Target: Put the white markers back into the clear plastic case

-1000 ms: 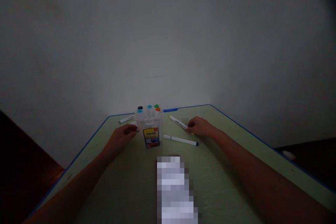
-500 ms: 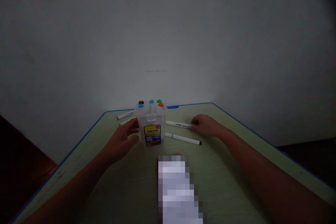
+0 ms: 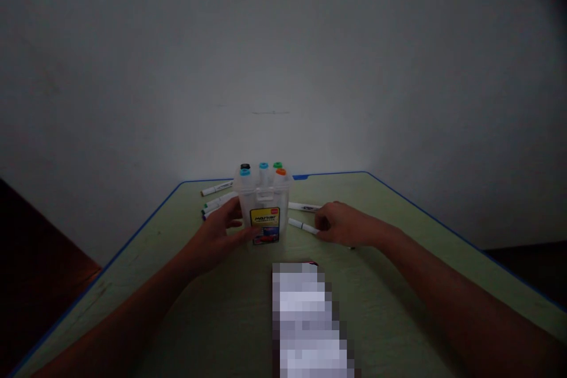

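Observation:
A clear plastic box (image 3: 264, 201) with a yellow and blue label holds several upright markers with blue, black, green and orange ends. My left hand (image 3: 221, 231) grips its left side, thumb across the front by the label. To the right of the box, my right hand (image 3: 341, 223) has its fingers closed on a white marker (image 3: 302, 225) lying on the table; its dark end shows past the hand. Just behind lies another white marker (image 3: 303, 207), partly hidden by the right hand. More markers (image 3: 217, 189) lie left of the box, behind my left hand.
The pale green table (image 3: 212, 319) has a blue edge and meets a grey wall (image 3: 274, 71) at the back. A pixelated, bright flat object (image 3: 305, 319) with a dark rim lies in front of the box, between my forearms.
My left hand has closed on the box. My right hand has moved from the rear marker to the nearer one. The whole view has shifted slightly, showing more of the markers at left.

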{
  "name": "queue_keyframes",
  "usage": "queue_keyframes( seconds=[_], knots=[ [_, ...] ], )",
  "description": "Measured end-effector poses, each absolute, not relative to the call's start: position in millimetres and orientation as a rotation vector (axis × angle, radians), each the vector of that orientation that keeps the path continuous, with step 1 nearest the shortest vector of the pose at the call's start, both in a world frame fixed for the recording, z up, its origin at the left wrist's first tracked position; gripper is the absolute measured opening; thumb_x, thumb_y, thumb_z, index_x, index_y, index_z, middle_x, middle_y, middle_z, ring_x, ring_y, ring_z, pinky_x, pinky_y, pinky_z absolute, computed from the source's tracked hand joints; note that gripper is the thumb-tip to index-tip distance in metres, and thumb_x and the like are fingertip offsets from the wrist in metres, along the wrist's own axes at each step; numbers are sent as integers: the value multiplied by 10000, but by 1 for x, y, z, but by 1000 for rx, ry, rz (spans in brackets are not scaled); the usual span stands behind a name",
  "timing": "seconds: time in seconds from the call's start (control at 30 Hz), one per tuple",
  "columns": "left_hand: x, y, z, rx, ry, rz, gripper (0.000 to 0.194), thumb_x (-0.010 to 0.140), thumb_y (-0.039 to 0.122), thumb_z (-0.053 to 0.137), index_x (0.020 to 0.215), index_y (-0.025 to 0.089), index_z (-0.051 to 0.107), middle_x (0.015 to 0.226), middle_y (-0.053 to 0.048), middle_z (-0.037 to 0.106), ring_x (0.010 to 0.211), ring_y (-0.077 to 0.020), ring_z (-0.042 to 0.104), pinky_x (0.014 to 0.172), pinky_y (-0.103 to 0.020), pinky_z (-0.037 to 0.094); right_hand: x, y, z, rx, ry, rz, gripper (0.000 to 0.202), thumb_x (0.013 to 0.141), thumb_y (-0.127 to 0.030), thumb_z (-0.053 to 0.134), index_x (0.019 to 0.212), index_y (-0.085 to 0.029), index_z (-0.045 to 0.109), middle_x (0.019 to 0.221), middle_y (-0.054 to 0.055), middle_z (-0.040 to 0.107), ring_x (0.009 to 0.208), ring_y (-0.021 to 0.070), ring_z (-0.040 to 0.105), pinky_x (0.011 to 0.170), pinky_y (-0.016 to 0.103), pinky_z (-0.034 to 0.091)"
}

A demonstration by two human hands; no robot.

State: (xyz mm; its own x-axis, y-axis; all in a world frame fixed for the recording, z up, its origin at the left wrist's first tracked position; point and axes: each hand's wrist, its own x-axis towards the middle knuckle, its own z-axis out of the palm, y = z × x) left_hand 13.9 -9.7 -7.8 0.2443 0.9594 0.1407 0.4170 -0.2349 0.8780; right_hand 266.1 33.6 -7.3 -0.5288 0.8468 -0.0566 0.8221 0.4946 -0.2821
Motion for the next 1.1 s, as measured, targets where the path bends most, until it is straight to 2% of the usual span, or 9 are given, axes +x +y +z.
queue_keyframes(
  seconds=[0.1,0.23,0.3,0.47,0.57,0.7,0.87,0.97,1.1],
  knots=[
    [14,-9,-8,1775,1275,936,526,643,421,623,1111,236,470,1179,-51,524,1045,-185,522,924,-380,442,269,37,-3,-1369,-2388,547,75,659,-139,531,696,-123,594,602,17,579,547,105,507,489,202,351],
    [14,-9,-10,1772,1269,944,523,653,436,614,1115,242,463,1185,-48,517,1055,-182,513,912,-352,447,267,35,5,-1184,-1951,752,409,703,-148,499,1105,-153,425,682,-4,592,513,91,509,456,194,395],
    [15,-9,-11,1779,1269,942,532,657,438,611,1130,255,451,1184,-41,516,1056,-177,510,913,-344,443,264,32,7,-1132,-1845,819,472,721,-174,490,1169,-179,339,668,-21,590,460,81,489,420,189,395],
    [15,-10,-11,1797,1286,938,542,657,433,615,1143,271,439,1192,-25,505,1051,-167,504,910,-341,433,262,26,9,-1058,-1734,807,217,788,-311,452,945,-162,463,573,-32,560,384,63,456,367,181,390],
    [16,-11,-11,1792,1292,948,566,662,437,603,1165,251,421,1197,-40,496,1056,-179,491,893,-353,431,269,21,20,-959,-1641,636,235,772,-382,500,744,-150,520,525,-28,531,412,73,480,393,196,419],
    [17,-12,-11,1771,1303,945,607,670,436,591,1204,235,385,1202,-53,486,1059,-183,480,887,-363,419,266,16,67,-721,-1453,508,150,746,-314,564,775,-172,525,591,-31,557,456,78,524,423,206,455],
    [17,-14,-13,1754,1288,963,636,655,445,601,1211,233,378,1248,-59,446,1080,-191,462,869,-351,414,220,19,123,-629,-1699,558,190,709,-172,594,863,-203,487,588,-55,567,443,70,542,430,191,461],
    [16,-14,-14,1763,1266,969,627,653,439,604,1206,251,376,1231,-44,463,1065,-188,468,851,-340,412,192,25,127,-752,-1915,641,36,741,-150,533,764,-168,511,533,-44,549,424,73,539,416,190,450],
    [16,-15,-13,1795,1235,975,594,649,424,608,1180,255,403,1188,-36,494,1034,-186,476,817,-316,412,178,32,116,-963,-2160,576,138,746,-144,495,621,-128,549,480,-27,517,407,72,508,414,195,415]
  ],
)
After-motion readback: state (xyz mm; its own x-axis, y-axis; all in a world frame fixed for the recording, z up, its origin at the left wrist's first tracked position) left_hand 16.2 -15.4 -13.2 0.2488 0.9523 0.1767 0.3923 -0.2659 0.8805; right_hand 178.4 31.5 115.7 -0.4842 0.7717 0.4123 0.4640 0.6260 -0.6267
